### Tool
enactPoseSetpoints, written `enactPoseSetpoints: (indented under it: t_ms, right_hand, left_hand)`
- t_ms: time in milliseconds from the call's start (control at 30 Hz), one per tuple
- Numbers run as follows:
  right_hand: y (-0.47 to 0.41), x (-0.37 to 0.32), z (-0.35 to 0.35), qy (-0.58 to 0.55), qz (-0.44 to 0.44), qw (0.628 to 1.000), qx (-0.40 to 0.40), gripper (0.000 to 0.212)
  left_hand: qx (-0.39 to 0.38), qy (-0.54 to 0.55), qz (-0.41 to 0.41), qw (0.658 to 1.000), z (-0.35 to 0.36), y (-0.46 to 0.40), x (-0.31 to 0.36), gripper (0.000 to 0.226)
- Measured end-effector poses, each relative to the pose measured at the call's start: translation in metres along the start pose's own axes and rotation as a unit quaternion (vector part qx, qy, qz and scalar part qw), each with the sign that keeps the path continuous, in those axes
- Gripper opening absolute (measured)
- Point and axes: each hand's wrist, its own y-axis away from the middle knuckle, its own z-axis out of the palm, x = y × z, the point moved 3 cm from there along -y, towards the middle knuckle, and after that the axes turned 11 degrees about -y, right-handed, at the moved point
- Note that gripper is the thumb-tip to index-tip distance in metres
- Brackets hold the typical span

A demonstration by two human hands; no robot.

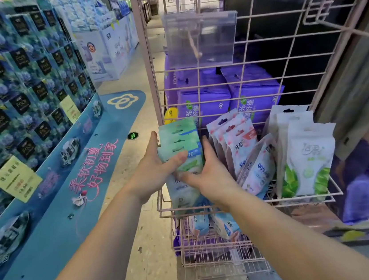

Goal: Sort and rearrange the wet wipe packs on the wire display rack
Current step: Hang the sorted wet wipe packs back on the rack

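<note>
**Both hands square up the green packs at the rack's left end**

The pink wire display rack fills the centre and right of the frame, its grid back letting hooks and baskets hang at chosen heights. Behind the grid, large purple packs sit stacked, likely a separate stock and not part of the sorting.

The upper basket, at centre right, holds three upright groups, apparently kept apart by design so each kind faces the shopper: white-and-green leaf packs at the right, pink wet wipe packs in the middle with one leaning outward, and the green wet wipe packs at the left.

The left hand clamps the green stack from its outer side, thumb across the front; the right hand closes on the same stack from the inner side, fingers beneath. Pressing from both sides seems meant to keep the stack together.

Lower in the frame, the lower basket holds a few blue packs lying loose.
</note>
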Motion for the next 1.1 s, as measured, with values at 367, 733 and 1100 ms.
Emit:
enactPoseSetpoints:
  t_ms: [367, 733, 1100]
  right_hand:
    - [0.01, -0.014, 0.006, 0.096, -0.036, 0.994, 0.046, 0.075]
    - [-0.003, -0.01, 0.001, 0.114, 0.049, 0.992, 0.013, 0.057]
    - [-0.001, -0.009, 0.002, 0.103, 0.053, 0.993, -0.002, 0.061]
  left_hand:
    - [0.039, -0.365, 0.057, 0.929, -0.004, 0.008, -0.019, 0.082]
    - [0.034, -0.295, 0.024, 0.955, 0.003, 0.0, -0.024, 0.067]
    - [0.033, -0.571, 0.033, 0.82, -0.006, -0.002, -0.017, 0.103]
